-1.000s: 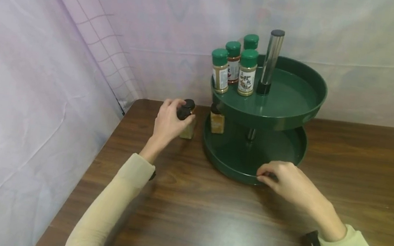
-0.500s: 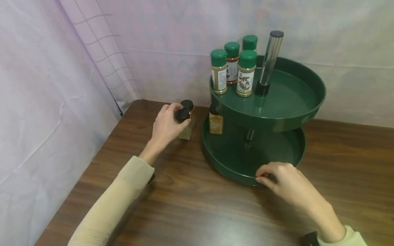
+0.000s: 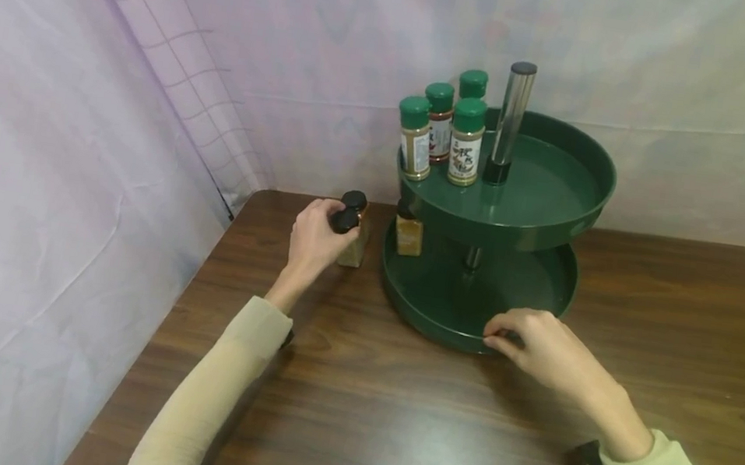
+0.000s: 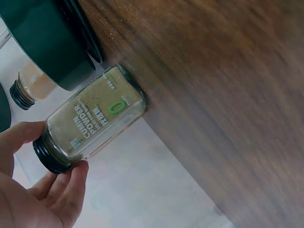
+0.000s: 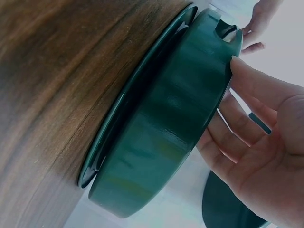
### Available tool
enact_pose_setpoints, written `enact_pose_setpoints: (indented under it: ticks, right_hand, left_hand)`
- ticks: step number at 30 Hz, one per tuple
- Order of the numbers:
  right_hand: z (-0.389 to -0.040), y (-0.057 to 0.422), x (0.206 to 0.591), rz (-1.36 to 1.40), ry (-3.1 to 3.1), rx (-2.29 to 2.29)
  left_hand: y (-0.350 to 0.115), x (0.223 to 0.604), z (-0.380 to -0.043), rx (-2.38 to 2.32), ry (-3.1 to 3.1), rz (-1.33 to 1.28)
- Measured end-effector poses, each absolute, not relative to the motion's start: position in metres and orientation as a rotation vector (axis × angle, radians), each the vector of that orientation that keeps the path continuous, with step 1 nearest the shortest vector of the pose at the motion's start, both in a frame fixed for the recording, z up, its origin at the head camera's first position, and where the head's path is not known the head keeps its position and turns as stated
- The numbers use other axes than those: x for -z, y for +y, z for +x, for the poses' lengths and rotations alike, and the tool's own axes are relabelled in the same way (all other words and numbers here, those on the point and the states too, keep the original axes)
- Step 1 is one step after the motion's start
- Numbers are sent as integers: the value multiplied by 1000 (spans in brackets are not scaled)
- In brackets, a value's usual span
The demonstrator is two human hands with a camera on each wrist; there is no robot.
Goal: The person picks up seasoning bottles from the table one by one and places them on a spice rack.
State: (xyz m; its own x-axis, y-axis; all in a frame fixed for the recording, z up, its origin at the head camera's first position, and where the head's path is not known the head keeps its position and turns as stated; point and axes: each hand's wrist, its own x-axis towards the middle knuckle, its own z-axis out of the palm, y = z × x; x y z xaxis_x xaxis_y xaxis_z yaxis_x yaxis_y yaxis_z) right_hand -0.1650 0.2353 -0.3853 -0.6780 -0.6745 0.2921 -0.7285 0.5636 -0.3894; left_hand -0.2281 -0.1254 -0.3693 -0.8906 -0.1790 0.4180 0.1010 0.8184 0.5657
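In the head view my left hand [image 3: 316,239] is at the left of a green two-tier spice rack. Its thumb and fingers grip the black-lidded neck of a square glass jar labelled cumin powder [image 4: 95,114], which stands close over the tabletop. A second black lid [image 3: 354,199] shows just behind the held one. My right hand [image 3: 543,353] pinches the front rim of the rack's lower tray [image 3: 428,320], thumb on the outer wall and fingers over the edge. At the left of that tray stands another black-lidded jar [image 3: 409,237] with tan contents.
Several green-capped spice bottles [image 3: 466,150] crowd the left side of the upper tray [image 3: 548,185]. A metal post [image 3: 514,114] rises through its middle. The brown wooden table [image 3: 349,410] ends against pale curtains [image 3: 338,63] at the back and left.
The left hand has shifted very slightly, and its held lid now shows more fully. The right hand keeps its pinch on the rim; the view tilts a little.
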Motion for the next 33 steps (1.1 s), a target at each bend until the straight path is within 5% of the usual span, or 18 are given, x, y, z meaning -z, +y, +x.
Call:
enact_pose_setpoints:
  ticks: [33]
  right_hand:
    - [-164, 233, 385, 1221, -2667, -722]
  left_hand:
    - [-113, 336, -194, 961, -2305, -175]
